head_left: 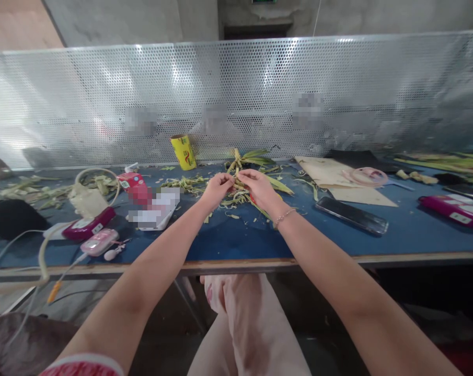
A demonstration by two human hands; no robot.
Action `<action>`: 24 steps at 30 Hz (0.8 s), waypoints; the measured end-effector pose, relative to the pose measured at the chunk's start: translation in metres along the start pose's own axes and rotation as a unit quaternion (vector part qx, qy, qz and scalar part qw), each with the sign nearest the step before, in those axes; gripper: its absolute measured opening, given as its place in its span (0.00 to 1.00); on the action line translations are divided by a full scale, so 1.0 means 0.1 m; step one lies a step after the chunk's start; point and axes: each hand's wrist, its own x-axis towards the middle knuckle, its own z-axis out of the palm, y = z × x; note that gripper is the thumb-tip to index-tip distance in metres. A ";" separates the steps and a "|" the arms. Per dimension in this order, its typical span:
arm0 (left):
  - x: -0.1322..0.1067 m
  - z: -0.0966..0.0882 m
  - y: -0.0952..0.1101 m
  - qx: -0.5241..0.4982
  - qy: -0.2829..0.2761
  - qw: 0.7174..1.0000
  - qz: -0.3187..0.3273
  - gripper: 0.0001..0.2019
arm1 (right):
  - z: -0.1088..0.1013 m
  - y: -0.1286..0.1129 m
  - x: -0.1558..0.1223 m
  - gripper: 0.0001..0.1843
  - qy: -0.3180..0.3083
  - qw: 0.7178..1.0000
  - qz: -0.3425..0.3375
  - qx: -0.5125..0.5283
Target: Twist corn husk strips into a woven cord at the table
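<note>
The left hand (216, 189) and right hand (260, 189) each pinch, fingers closed tight, a tangled bundle of yellow-green leaf strips (239, 194) at the middle of the blue table (228, 237). A hard tug would likely tear the thin strips or scatter them. They look dry, frayed and curled.

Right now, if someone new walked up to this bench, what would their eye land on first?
At the middle of the blue table, the left hand and right hand meet, pinching green and yellow leaf strips. Behind them a shiny perforated metal screen spans the whole width, with a yellow roll near its foot. A dark phone lies flat to the right of the hands.
</note>
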 end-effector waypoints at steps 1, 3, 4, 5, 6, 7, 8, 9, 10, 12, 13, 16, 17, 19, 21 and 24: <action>0.00 0.00 0.00 -0.001 -0.002 1.000 -0.003 0.06 | 0.00 0.01 0.00 0.16 0.002 1.000 -0.014 -0.019; -0.01 0.01 0.01 -0.004 -0.005 1.000 -0.007 0.06 | -0.01 0.02 0.01 0.15 -0.005 0.997 -0.043 -0.058; -0.02 0.02 0.01 -0.005 -0.006 1.000 -0.008 0.06 | -0.01 0.02 0.01 0.14 -0.008 0.995 -0.058 -0.077; -0.03 0.02 0.02 -0.004 -0.009 1.000 -0.010 0.06 | -0.02 0.02 0.01 0.13 -0.009 0.993 -0.072 -0.094; -0.03 0.03 0.03 -0.002 -0.013 1.000 -0.011 0.07 | -0.03 0.02 0.02 0.12 -0.009 0.990 -0.084 -0.109; -0.04 0.03 0.03 0.000 -0.018 1.000 -0.014 0.07 | -0.03 0.02 0.02 0.11 -0.008 0.988 -0.092 -0.121; -0.04 0.04 0.04 0.001 -0.022 1.000 -0.017 0.07 | -0.04 0.02 0.02 0.11 -0.006 0.987 -0.097 -0.131; -0.05 0.04 0.05 0.002 -0.024 0.999 -0.021 0.07 | -0.04 0.02 0.03 0.10 -0.004 0.985 -0.101 -0.142; -0.06 0.05 0.05 0.001 -0.025 0.999 -0.026 0.08 | -0.05 0.02 0.03 0.10 -0.003 0.983 -0.104 -0.154; -0.07 0.07 0.07 -0.004 -0.024 0.999 -0.038 0.08 | -0.06 0.02 0.04 0.10 -0.001 0.977 -0.112 -0.180; -0.07 0.07 0.08 -0.009 -0.023 0.999 -0.045 0.07 | -0.07 0.01 0.04 0.09 0.000 0.974 -0.118 -0.191; -0.07 0.07 0.10 -0.030 -0.018 0.997 -0.063 0.06 | -0.08 -0.01 0.03 0.06 -0.001 0.968 -0.140 -0.210; -0.07 0.07 0.10 -0.039 -0.016 0.997 -0.067 0.06 | -0.08 -0.02 0.02 0.06 -0.004 0.966 -0.146 -0.213; -0.07 0.06 0.11 -0.060 -0.014 0.995 -0.073 0.06 | -0.09 -0.04 0.01 0.06 -0.009 0.962 -0.159 -0.222; -0.07 0.05 0.11 -0.081 -0.014 0.994 -0.079 0.06 | -0.09 -0.04 -0.01 0.07 -0.015 0.955 -0.178 -0.238; -0.07 0.04 0.13 -0.104 -0.013 0.990 -0.093 0.04 | -0.09 -0.05 -0.02 0.09 -0.024 0.935 -0.217 -0.279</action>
